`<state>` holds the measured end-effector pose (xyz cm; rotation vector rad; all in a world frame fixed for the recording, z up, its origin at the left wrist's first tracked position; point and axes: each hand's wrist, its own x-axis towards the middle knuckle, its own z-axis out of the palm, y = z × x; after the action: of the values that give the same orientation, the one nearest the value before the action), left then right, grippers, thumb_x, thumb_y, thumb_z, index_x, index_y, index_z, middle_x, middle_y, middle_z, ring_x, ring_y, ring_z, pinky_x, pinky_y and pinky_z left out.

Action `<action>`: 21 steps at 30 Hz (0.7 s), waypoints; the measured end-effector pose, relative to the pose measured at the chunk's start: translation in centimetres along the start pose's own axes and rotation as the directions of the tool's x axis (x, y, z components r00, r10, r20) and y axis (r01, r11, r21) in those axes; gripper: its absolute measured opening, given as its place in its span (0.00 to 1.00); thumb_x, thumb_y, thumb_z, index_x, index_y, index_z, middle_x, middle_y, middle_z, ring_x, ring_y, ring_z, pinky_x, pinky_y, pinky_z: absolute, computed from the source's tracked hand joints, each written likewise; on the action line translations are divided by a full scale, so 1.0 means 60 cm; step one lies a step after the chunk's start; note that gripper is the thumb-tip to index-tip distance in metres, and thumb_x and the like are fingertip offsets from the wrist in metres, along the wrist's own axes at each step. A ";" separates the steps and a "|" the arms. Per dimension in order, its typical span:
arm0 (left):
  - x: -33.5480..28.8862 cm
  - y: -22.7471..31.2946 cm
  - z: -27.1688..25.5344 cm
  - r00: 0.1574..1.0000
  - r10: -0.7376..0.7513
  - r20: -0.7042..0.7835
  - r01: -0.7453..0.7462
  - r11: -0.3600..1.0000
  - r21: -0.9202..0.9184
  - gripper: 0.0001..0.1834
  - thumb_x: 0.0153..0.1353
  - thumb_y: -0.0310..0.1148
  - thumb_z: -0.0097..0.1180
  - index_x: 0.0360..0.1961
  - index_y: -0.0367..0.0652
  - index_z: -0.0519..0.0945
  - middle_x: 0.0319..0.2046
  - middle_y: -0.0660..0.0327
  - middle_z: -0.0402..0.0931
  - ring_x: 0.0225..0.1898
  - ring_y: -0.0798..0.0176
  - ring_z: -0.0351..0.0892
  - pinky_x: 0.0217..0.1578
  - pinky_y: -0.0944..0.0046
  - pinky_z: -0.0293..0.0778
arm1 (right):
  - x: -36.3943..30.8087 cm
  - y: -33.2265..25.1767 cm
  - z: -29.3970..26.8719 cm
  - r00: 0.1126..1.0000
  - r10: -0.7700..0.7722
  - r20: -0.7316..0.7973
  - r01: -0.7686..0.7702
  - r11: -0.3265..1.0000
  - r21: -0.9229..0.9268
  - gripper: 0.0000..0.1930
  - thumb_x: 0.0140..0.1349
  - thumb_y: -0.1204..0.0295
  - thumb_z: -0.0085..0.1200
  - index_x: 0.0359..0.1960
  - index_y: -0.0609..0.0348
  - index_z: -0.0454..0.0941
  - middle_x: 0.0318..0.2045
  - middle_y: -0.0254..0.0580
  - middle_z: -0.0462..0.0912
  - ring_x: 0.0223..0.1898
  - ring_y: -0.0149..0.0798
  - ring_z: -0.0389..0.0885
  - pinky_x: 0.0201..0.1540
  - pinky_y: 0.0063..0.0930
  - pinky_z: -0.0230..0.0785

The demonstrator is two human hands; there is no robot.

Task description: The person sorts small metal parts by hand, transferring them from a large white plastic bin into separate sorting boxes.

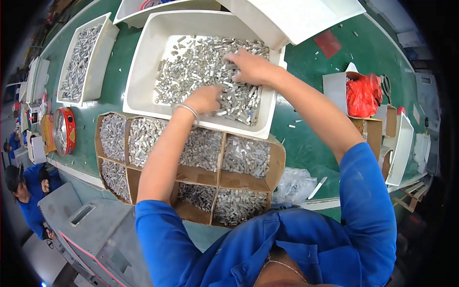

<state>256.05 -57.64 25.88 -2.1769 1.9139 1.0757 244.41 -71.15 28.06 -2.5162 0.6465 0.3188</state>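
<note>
Both hands are in a white plastic tub (143,71) with a heap of small grey metal parts (191,62), short and cylindrical. My left hand (204,99) is at the near side of the heap, a bracelet on its wrist. Its fingertips point down among the parts and are blurred, so their grip is hidden. Farther right, my right hand (256,68) reaches over the heap with its fingers apart, touching the parts. Just below the tub stands a divided cardboard box (277,160), its compartments holding similar small parts, partly covered by my left forearm.
Another white tub (103,79) of metal parts stands left on the green table (299,103). A tilted white tub (296,21) overlaps the back right corner. A red plastic bag (364,95), scissors (386,88) and a clear bag (294,184) lie right. A co-worker (31,196) is at lower left.
</note>
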 end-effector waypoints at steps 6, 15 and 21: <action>-0.021 -0.109 -0.068 0.953 -0.294 0.069 0.302 0.934 -0.191 0.21 0.40 0.33 0.56 0.39 0.43 0.70 0.30 0.54 0.73 0.36 0.51 0.73 0.39 0.60 0.68 | -0.052 -0.055 -0.031 0.837 0.127 0.532 0.058 0.947 -0.317 0.34 0.41 0.66 0.58 0.52 0.54 0.56 0.44 0.54 0.64 0.44 0.51 0.68 0.43 0.37 0.62; -0.012 -0.016 -0.016 0.985 -0.121 0.125 0.123 0.992 -0.009 0.36 0.37 0.39 0.59 0.49 0.41 0.60 0.47 0.43 0.61 0.48 0.44 0.64 0.45 0.56 0.65 | -0.021 -0.074 0.076 0.928 0.038 0.371 -0.060 0.997 0.049 0.43 0.36 0.71 0.59 0.55 0.61 0.45 0.42 0.59 0.65 0.44 0.53 0.68 0.43 0.37 0.63; 0.019 -0.064 -0.036 0.883 -0.403 -0.239 0.314 0.888 -0.336 0.24 0.41 0.33 0.54 0.44 0.41 0.66 0.38 0.44 0.68 0.45 0.45 0.66 0.43 0.56 0.64 | 0.048 -0.071 0.060 0.964 0.139 0.226 -0.261 0.330 0.907 0.27 0.47 0.82 0.47 0.51 0.61 0.53 0.34 0.49 0.69 0.23 0.36 0.75 0.19 0.23 0.72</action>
<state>260.44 -58.70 25.41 -2.8636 1.4030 1.0518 248.72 -67.11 25.88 -1.2608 0.7933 0.0936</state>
